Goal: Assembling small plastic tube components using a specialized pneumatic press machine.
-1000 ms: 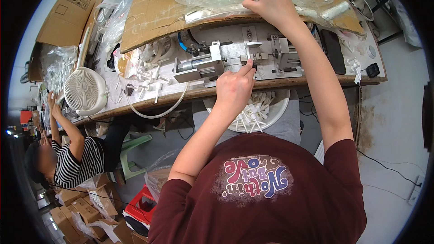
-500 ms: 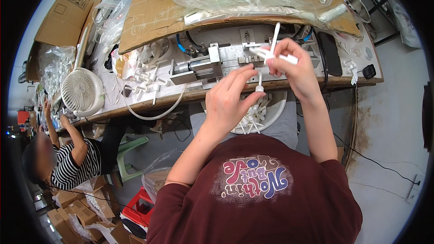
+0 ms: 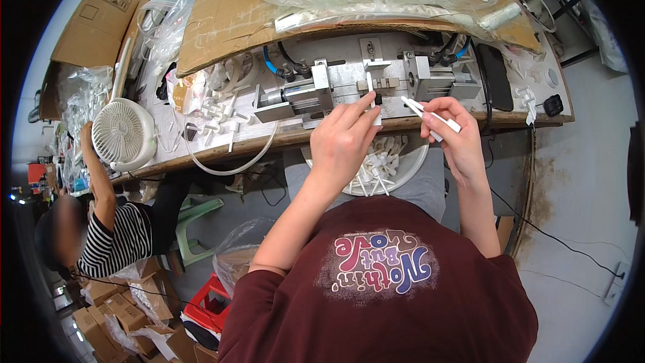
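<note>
My left hand [image 3: 344, 136] is at the front of a metal clamping fixture [image 3: 379, 83], its fingers closed around a white stemmed plastic piece [image 3: 370, 83]. The stem points away from me over the fixture's middle block; my fingers hide part of it. To the right, my right hand [image 3: 460, 136] pinches slim white plastic pieces [image 3: 430, 118], their tips pointing toward the fixture. Below both hands, a round white basket [image 3: 418, 169] on my lap holds many similar white pieces [image 3: 376, 169].
Metal cylinders [image 3: 295, 99] with blue hoses flank the fixture. A cardboard sheet [image 3: 228, 33] overhangs it, bearing plastic film and white parts. Loose white parts [image 3: 218, 117] and a white fan [image 3: 123, 136] are at left; a black phone [image 3: 494, 77] lies right. A co-worker in stripes [image 3: 121, 242] sits left.
My right hand has drawn back right and toward me, away from the fixture, still with white pieces. My left fingers have closed in on a stemmed piece at the fixture. The co-worker's arm has shifted.
</note>
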Demonstrator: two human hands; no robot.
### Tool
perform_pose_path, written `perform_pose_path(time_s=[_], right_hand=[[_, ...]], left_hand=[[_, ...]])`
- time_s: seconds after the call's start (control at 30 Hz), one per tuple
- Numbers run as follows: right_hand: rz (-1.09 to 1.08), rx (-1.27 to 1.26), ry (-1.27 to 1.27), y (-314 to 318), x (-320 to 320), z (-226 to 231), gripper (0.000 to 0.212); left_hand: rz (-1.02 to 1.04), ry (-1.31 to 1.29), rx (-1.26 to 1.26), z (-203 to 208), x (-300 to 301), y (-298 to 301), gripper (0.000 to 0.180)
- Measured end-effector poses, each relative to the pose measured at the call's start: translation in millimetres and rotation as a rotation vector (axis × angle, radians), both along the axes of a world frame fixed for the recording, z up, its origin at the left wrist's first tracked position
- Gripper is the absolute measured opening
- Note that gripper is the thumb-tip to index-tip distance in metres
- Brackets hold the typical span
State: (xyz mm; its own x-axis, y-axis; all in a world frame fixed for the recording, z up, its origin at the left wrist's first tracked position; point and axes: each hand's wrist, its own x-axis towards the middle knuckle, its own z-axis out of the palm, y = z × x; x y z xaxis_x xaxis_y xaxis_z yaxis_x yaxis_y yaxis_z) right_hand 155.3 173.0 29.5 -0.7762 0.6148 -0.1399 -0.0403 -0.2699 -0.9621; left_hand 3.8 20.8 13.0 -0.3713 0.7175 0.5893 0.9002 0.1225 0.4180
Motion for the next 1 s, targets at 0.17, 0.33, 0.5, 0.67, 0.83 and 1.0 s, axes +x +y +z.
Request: perform_pose_path(time_s=[0.17,0.33,0.5,0.67,0.83,1.0], right_hand=[[-0.011,0.031,0.031,-8,-3,-2,0.016],[-0.029,-0.115,0.101,-9,0,-9,0.019],[0.001,-0.218,0.135,-12,2,-8,0.023],[-0.090,-0.145,0.141,-23,-8,-10,0.024],[-0.142,-0.050,0.155,-36,-18,-18,0.024],[-0.146,-0.035,0.215,-47,-29,-15,0.019]], left_hand=[[0.020,0.095,-0.107,-25,-3,12,0.028],[0.028,0.075,-0.146,-19,-8,17,0.028],[0.041,0.046,-0.130,-23,-8,15,0.028],[0.026,0.004,-0.127,-17,-9,13,0.032],[-0.130,-0.168,-0.005,8,12,9,0.042],[-0.099,-0.154,0.103,3,11,9,0.042]])
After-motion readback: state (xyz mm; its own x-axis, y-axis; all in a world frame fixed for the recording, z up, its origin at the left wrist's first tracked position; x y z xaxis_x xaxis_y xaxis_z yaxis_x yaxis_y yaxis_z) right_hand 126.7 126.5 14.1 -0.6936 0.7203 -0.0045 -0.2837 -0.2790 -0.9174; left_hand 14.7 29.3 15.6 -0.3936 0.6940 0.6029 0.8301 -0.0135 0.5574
